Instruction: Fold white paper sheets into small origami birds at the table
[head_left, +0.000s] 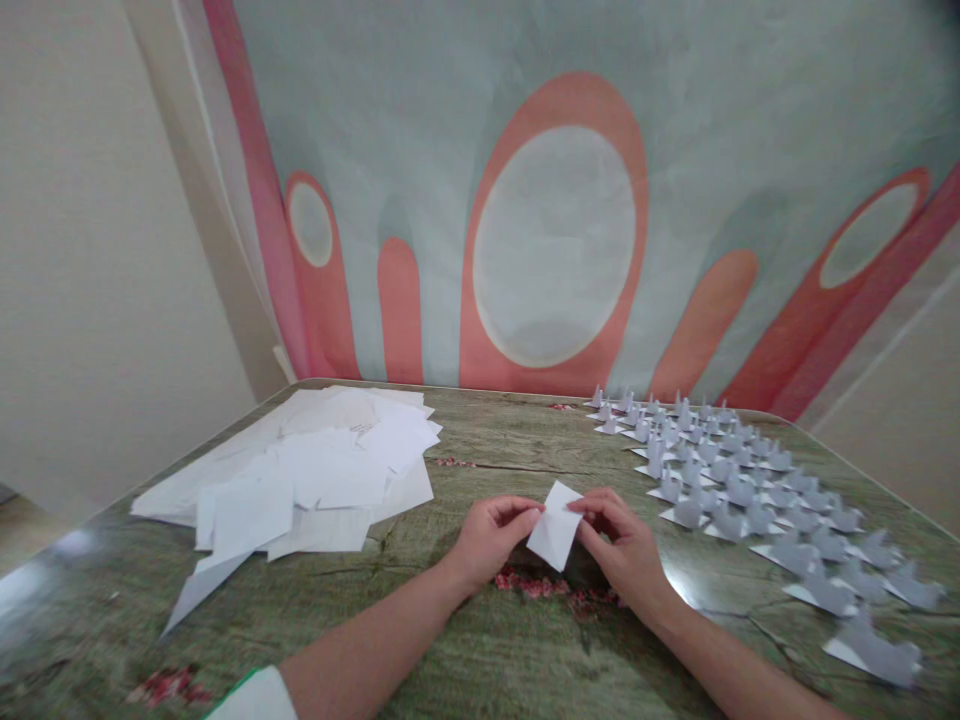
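Observation:
A small folded piece of white paper (556, 530) is held up a little above the table, tilted, between my two hands. My left hand (495, 540) pinches its left edge between thumb and fingers. On the opposite edge, my right hand (616, 540) grips it the same way, with the fingertips near the upper right corner. Creases show on the paper's face; its far side is hidden from me.
A spread pile of white paper sheets (330, 460) covers the table's left side. Several rows of folded white paper figures (739, 490) stand on the right. The wood-patterned table (420, 620) meets a printed backdrop (420, 130) at its far edge.

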